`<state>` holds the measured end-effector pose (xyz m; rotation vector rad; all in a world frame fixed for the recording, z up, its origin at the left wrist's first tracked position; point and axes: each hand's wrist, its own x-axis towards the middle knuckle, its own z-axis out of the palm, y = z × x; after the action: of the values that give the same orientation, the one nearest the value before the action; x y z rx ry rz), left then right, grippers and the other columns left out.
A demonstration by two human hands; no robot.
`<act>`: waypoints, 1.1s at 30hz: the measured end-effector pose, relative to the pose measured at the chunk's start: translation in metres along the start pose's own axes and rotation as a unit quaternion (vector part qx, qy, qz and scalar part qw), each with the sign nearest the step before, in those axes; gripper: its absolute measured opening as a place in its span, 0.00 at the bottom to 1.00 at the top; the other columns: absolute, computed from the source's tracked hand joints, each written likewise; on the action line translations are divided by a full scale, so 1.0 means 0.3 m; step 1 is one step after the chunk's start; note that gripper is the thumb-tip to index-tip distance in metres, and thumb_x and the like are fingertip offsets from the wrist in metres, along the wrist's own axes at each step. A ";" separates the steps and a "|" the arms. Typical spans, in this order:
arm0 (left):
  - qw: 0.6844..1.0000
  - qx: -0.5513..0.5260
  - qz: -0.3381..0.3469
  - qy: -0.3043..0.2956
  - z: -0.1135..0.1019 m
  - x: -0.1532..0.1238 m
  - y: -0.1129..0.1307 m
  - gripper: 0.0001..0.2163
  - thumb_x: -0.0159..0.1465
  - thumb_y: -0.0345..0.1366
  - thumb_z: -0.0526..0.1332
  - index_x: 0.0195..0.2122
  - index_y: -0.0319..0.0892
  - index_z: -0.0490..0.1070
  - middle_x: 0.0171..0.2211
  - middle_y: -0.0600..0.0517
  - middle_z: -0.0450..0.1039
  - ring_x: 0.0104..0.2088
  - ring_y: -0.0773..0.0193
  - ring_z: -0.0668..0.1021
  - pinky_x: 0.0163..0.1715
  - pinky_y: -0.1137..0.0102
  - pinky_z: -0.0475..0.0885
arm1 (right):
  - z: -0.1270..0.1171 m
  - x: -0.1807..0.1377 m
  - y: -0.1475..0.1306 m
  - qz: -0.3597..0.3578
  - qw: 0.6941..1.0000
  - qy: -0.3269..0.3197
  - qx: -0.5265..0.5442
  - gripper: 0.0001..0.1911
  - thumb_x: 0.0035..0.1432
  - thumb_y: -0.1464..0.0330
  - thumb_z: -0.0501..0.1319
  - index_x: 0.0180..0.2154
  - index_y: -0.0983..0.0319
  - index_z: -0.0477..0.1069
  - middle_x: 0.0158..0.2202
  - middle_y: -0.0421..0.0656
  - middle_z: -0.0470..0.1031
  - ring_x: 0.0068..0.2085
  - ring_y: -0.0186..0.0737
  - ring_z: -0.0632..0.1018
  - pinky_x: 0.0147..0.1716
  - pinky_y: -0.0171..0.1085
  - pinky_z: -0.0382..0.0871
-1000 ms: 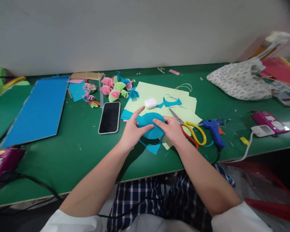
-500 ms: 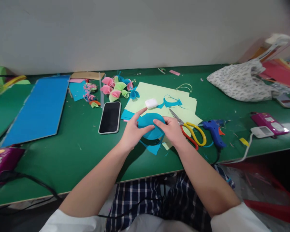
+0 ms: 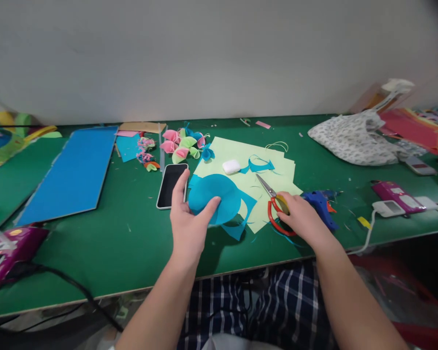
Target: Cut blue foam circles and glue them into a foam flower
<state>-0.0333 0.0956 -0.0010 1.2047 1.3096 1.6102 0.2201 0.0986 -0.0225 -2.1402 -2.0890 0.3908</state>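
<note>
My left hand (image 3: 190, 223) pinches a round blue sheet (image 3: 215, 199), paper or felt, between thumb and fingers, above the table. My right hand (image 3: 302, 216) has its fingers closed on the handles of the scissors (image 3: 268, 187), which have one red and one yellow loop. Their blades point away, over pale green sheets (image 3: 255, 221). Under the disc's right side lies a blue offcut (image 3: 248, 201) with a curved edge. A small white case (image 3: 231, 166) and a curved blue scrap (image 3: 261, 166) rest on the green sheets.
A phone (image 3: 166, 187) lies beside my left hand. Beyond it are pink, green and blue petal shapes (image 3: 180, 146). The blue glue gun (image 3: 319, 209) lies right of the scissors. A blue board (image 3: 71, 175) is at left, a patterned cloth bag (image 3: 354, 138) at right.
My right hand has let go of the disc and moved right onto the scissors' handles. My left hand holds the disc alone, farther left. The view has shifted slightly.
</note>
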 end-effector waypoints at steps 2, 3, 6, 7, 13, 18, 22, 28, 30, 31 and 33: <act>1.000 0.005 0.000 0.013 -0.010 -0.035 0.016 0.35 0.55 0.35 0.68 0.62 0.53 0.55 0.59 0.48 0.65 0.48 0.55 0.78 0.41 0.66 0.79 | 0.008 0.019 -0.016 0.017 1.000 0.009 -0.003 0.29 0.52 0.72 0.59 0.57 0.64 0.63 0.40 0.53 0.72 0.41 0.53 0.76 0.39 0.44 0.68; 1.000 0.008 0.001 0.014 -0.016 -0.049 0.021 0.36 0.55 0.36 0.68 0.62 0.53 0.54 0.58 0.47 0.67 0.47 0.55 0.78 0.41 0.66 0.80 | 0.009 0.028 -0.018 0.023 1.000 0.018 -0.002 0.31 0.51 0.72 0.59 0.58 0.64 0.62 0.41 0.54 0.71 0.40 0.52 0.76 0.39 0.44 0.69; 1.000 0.013 0.009 0.002 -0.037 -0.074 0.031 0.35 0.56 0.36 0.68 0.63 0.53 0.53 0.55 0.48 0.69 0.47 0.55 0.79 0.39 0.67 0.80 | 0.007 0.034 -0.006 0.030 0.991 0.087 0.099 0.33 0.50 0.70 0.60 0.59 0.61 0.59 0.45 0.52 0.69 0.44 0.50 0.75 0.44 0.46 0.69; 1.000 0.012 0.011 -0.007 -0.044 -0.078 0.033 0.35 0.56 0.36 0.68 0.63 0.54 0.53 0.55 0.48 0.69 0.47 0.55 0.79 0.39 0.67 0.80 | 0.006 0.026 -0.001 0.033 0.978 0.117 0.172 0.35 0.49 0.68 0.62 0.59 0.60 0.59 0.46 0.51 0.69 0.45 0.49 0.75 0.45 0.47 0.70; 0.999 -0.005 -0.017 -0.050 -0.063 -0.090 0.069 0.36 0.54 0.35 0.69 0.62 0.57 0.56 0.58 0.49 0.67 0.43 0.56 0.80 0.36 0.67 0.81 | 0.025 -0.141 -0.047 -0.063 0.854 0.085 0.510 0.57 0.32 0.32 0.57 0.62 0.47 0.51 0.48 0.47 0.67 0.34 0.44 0.73 0.36 0.45 0.72; 0.993 0.044 -0.016 -0.106 -0.066 -0.072 0.143 0.35 0.52 0.35 0.71 0.60 0.60 0.60 0.58 0.52 0.66 0.37 0.59 0.81 0.28 0.70 0.81 | 0.073 -0.287 -0.136 -0.161 0.825 -0.010 0.541 0.58 0.28 0.30 0.55 0.61 0.45 0.55 0.53 0.45 0.67 0.44 0.53 0.74 0.46 0.48 0.69; 0.984 0.073 0.008 -0.161 -0.078 -0.050 0.183 0.35 0.51 0.36 0.72 0.59 0.60 0.61 0.60 0.53 0.64 0.39 0.57 0.80 0.26 0.72 0.81 | 0.062 -0.338 -0.188 -0.117 0.825 -0.078 0.548 0.61 0.25 0.34 0.63 0.62 0.45 0.52 0.57 0.46 0.65 0.56 0.61 0.69 0.52 0.52 0.67; 0.973 0.114 0.061 -0.189 -0.080 -0.036 0.193 0.34 0.52 0.38 0.70 0.60 0.57 0.60 0.62 0.53 0.61 0.50 0.48 0.76 0.28 0.72 0.81 | 0.015 -0.367 -0.224 -0.066 0.849 -0.097 0.515 0.56 0.32 0.46 0.72 0.62 0.46 0.52 0.54 0.48 0.68 0.51 0.61 0.72 0.49 0.54 0.70; 0.971 0.126 0.079 -0.190 -0.076 -0.035 0.190 0.35 0.52 0.39 0.71 0.60 0.55 0.60 0.62 0.53 0.60 0.57 0.42 0.70 0.29 0.71 0.82 | 0.021 -0.363 -0.220 -0.076 0.846 -0.099 0.519 0.58 0.30 0.45 0.72 0.63 0.48 0.53 0.55 0.48 0.67 0.52 0.61 0.71 0.49 0.52 0.70; 0.969 0.130 0.087 -0.189 -0.074 -0.034 0.188 0.35 0.51 0.39 0.71 0.60 0.55 0.60 0.62 0.53 0.60 0.58 0.41 0.68 0.29 0.70 0.82 | 0.027 -0.359 -0.216 -0.086 0.839 -0.097 0.528 0.60 0.28 0.44 0.72 0.63 0.49 0.53 0.56 0.49 0.66 0.52 0.61 0.71 0.49 0.52 0.70; 0.968 0.138 0.097 -0.187 -0.071 -0.036 0.182 0.36 0.51 0.39 0.71 0.60 0.56 0.60 0.62 0.53 0.61 0.58 0.41 0.69 0.29 0.67 0.83 | 0.041 -0.349 -0.208 -0.108 0.819 -0.098 0.555 0.62 0.26 0.39 0.69 0.62 0.52 0.54 0.57 0.49 0.65 0.53 0.60 0.70 0.49 0.50 0.70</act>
<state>-0.0492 0.0673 0.0490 1.7586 1.2229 1.2671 0.1555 -0.0043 -0.0075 -1.1640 -1.4646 1.4024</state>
